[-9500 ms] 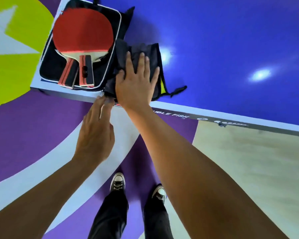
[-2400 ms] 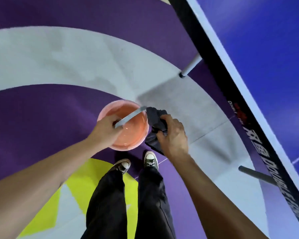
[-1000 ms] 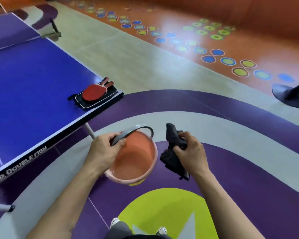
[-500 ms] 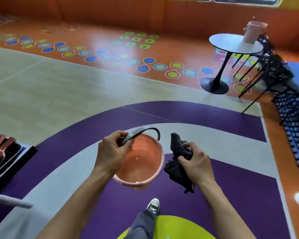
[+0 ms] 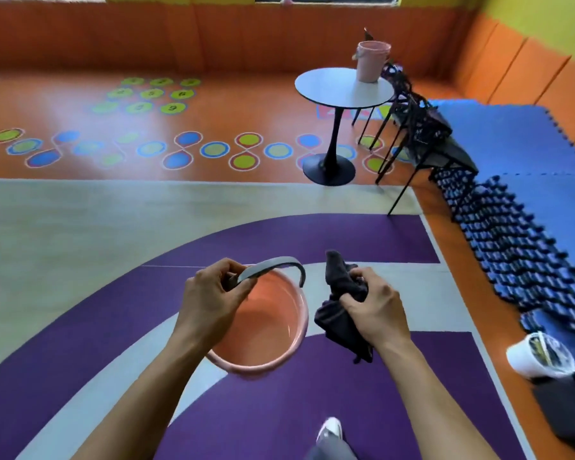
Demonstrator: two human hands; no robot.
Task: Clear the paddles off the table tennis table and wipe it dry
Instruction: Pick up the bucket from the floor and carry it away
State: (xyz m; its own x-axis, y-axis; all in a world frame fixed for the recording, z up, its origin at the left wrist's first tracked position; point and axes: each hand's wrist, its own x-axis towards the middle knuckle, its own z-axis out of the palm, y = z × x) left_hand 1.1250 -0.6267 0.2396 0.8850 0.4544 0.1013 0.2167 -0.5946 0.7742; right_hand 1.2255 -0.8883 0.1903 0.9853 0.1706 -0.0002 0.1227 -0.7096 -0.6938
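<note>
My left hand [image 5: 213, 295] grips the grey handle [image 5: 273, 265] of a pink bucket [image 5: 266, 327], which hangs in front of me above the purple floor. A little water shows at the bucket's bottom. My right hand [image 5: 375, 307] holds a dark grey cloth [image 5: 339, 303] just right of the bucket; the cloth bunches above my fingers and dangles below them. The table tennis table and the paddles are out of view.
A round white table [image 5: 332, 91] on a black pedestal stands ahead to the right, with a second pink bucket [image 5: 372, 61] on it. Black chairs [image 5: 419, 127] lean beside it. Blue foam mats [image 5: 518, 234] lie along the right. A white bin [image 5: 538, 356] stands at the right edge.
I have turned away from the table tennis table, so the table and the paddles have left the view. The round table and chairs are now nearer. Both hands keep their holds.
</note>
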